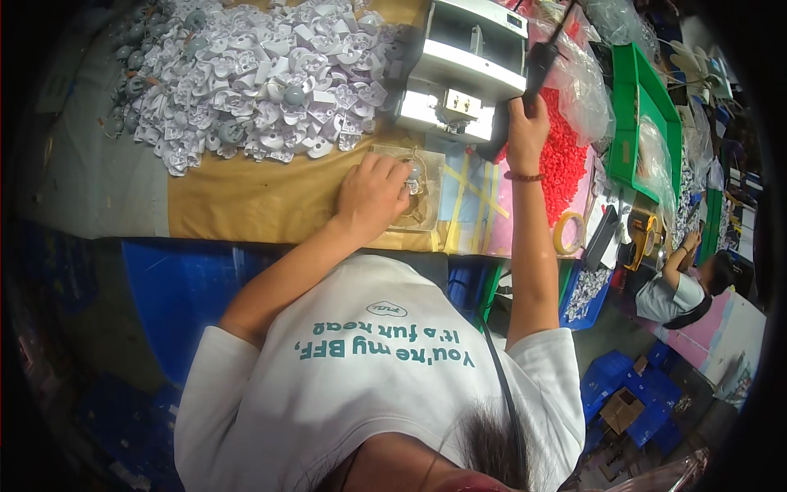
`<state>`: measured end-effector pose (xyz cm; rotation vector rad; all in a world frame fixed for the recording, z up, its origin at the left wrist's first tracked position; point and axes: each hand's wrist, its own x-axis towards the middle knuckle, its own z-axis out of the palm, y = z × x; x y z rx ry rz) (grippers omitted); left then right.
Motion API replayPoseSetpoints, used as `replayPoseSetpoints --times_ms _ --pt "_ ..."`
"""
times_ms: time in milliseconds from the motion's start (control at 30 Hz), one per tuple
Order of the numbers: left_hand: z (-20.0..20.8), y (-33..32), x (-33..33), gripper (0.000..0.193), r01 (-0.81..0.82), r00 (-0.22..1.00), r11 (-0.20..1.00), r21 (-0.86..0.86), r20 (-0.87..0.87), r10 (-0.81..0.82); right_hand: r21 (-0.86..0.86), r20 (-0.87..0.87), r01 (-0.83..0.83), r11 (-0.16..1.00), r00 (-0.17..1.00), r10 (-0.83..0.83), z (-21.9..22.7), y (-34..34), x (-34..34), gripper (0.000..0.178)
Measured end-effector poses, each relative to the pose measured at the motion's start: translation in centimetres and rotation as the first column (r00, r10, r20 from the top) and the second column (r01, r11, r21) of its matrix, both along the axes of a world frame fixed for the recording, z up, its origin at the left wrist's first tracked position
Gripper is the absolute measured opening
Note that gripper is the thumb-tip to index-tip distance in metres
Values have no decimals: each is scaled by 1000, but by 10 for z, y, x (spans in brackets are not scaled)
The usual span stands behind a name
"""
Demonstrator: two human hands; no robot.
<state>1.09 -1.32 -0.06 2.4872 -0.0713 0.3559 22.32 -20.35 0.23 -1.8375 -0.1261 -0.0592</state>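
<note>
My left hand (375, 193) is closed on a small grey-and-white plastic part (414, 174). The part rests on a square, clear-edged fixture block (422, 215) by the table's front edge, and my fingers partly cover it. Farther right, my right hand (529, 129) is raised beside a white box-shaped machine (463, 70) with an open dark front. Its fingers curl around the lower end of a black corded tool (539, 64), which looks like an electric screwdriver. Its tip cannot be made out.
A large heap of white plastic parts (270, 74), with grey round ones among them, covers the far left. Red small parts (561, 156) lie beyond my right forearm, near a tape roll (568, 233) and a green tray (643, 123). Another person (676, 295) works at far right.
</note>
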Motion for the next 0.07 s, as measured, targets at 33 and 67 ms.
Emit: replayPoseSetpoints --times_ms 33,67 --pt "-1 0 0 36 -8 1000 1000 -2 -2 8 83 69 61 995 995 -67 6 3 -6 31" --pt "-1 0 0 36 -7 1000 1000 -1 -5 7 81 68 54 995 996 -60 5 3 -4 31"
